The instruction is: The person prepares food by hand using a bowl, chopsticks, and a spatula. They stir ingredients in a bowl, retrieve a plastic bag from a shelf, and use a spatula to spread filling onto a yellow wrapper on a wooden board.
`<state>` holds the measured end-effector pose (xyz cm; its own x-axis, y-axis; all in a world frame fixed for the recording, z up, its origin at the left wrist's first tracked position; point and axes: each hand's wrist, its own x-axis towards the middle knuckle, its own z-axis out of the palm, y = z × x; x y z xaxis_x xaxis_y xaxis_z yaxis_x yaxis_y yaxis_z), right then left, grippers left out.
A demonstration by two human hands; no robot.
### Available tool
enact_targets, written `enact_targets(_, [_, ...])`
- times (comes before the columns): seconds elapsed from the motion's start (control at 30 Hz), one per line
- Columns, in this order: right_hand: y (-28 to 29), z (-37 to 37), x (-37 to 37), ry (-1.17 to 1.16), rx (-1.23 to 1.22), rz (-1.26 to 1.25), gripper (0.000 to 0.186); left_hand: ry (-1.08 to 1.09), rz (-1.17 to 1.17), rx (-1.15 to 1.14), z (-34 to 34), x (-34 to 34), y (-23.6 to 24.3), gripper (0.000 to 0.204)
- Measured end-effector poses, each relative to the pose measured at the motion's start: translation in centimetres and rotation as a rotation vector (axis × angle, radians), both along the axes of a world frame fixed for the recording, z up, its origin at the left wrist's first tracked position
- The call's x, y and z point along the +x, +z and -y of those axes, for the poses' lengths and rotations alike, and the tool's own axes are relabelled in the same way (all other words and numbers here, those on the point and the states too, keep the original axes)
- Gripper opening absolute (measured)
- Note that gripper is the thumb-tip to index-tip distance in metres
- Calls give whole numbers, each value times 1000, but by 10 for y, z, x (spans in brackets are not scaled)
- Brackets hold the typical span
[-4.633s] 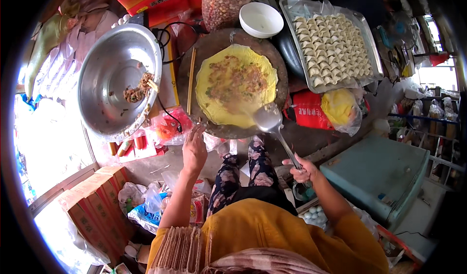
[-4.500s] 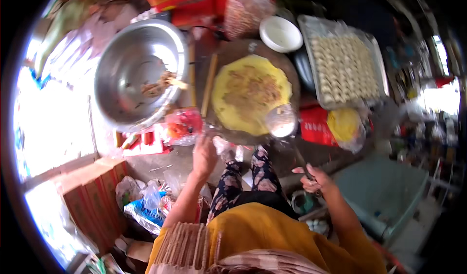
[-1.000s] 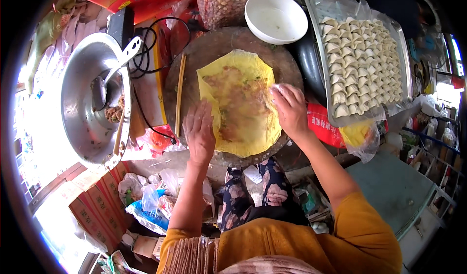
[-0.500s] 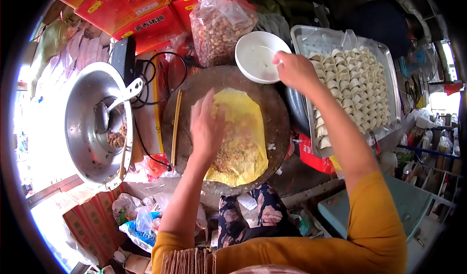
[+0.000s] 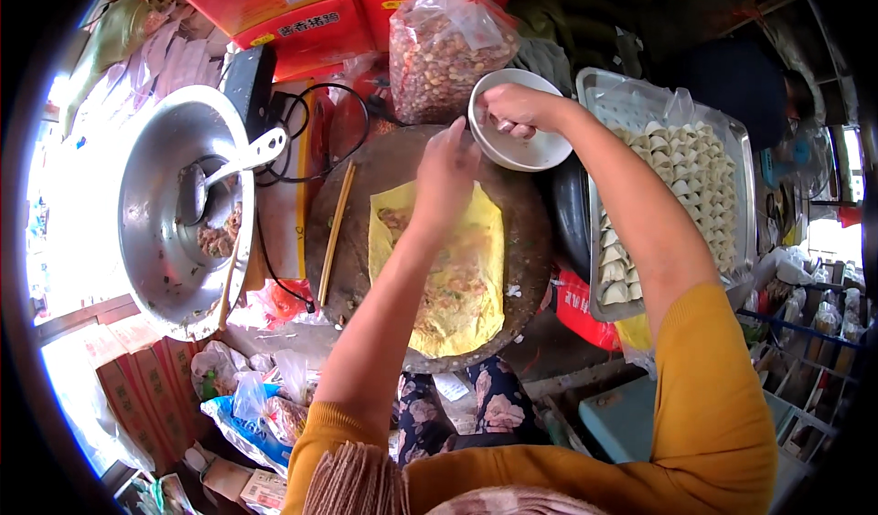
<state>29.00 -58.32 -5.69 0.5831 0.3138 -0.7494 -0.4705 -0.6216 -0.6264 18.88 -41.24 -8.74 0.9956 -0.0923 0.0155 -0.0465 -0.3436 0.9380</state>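
A thin yellow egg sheet (image 5: 480, 273) with minced filling spread over it lies on a round, dark chopping board (image 5: 526, 231). Above its far edge is my left hand (image 5: 445, 181), slightly blurred, fingers stretched away from me and nothing seen in them. My right hand (image 5: 519, 112) reaches into a white bowl (image 5: 540, 152) at the board's far right, its fingers curled inside; whether they hold anything is hidden. A pair of wooden chopsticks (image 5: 336, 233) rests on the board's left side.
Left of the board stands a big metal basin (image 5: 151, 231) with a ladle (image 5: 240, 163) and some minced filling (image 5: 219, 236). Rows of dumplings (image 5: 690, 181) fill a metal tray (image 5: 743, 149) at right. Behind are a bag of nuts (image 5: 448, 58), red boxes (image 5: 315, 35) and a black cable (image 5: 368, 126).
My right hand has gone from the bowl's right rim into the bowl. My left hand has moved right and away from me. The egg sheet's outline looks squarer at its far left.
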Motion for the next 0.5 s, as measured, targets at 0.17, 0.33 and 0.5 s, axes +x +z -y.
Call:
enact_targets(0.17, [45,-11,-37,-44,453,-6,17,3,264,444,-90,-88,16,36])
enact_targets(0.33, [22,-89,-87,106,312,25,24,-110,272,670,-130,-131,-16,48])
enact_targets(0.5, [-34,-143,-99,8,208,97,25,-165,211,752,-130,-133,-23,56])
